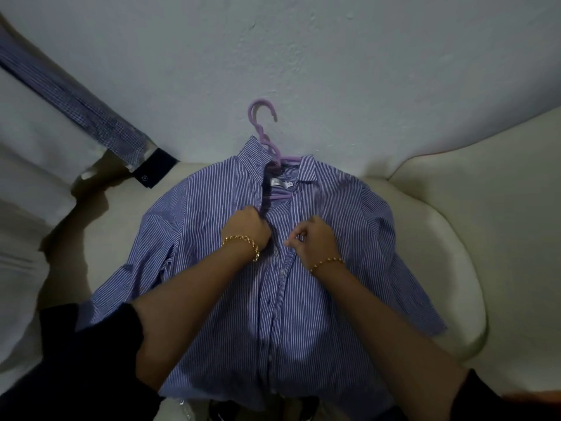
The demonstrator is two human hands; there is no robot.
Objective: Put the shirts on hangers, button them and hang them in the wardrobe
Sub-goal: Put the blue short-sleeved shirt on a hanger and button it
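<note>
A blue-and-white striped shirt point(334, 238) lies face up on a cream sofa seat point(440, 238), collar pointing at the wall. A purple plastic hanger point(267, 138) sits inside it, hook sticking out past the collar. My left hand point(247, 229) pinches the left front edge just below the collar. My right hand point(314, 238) pinches the right front edge beside it, fingers closed on the fabric. The placket is open near the collar and lies closed lower down, where small buttons show.
A second, finely checked blue shirt point(76, 95) with a dark cuff hangs diagonally over the sofa's left side. A pale wall point(303, 56) rises behind the sofa. The sofa's right arm point(501, 177) curves around the seat. Dark sleeves cover my upper arms.
</note>
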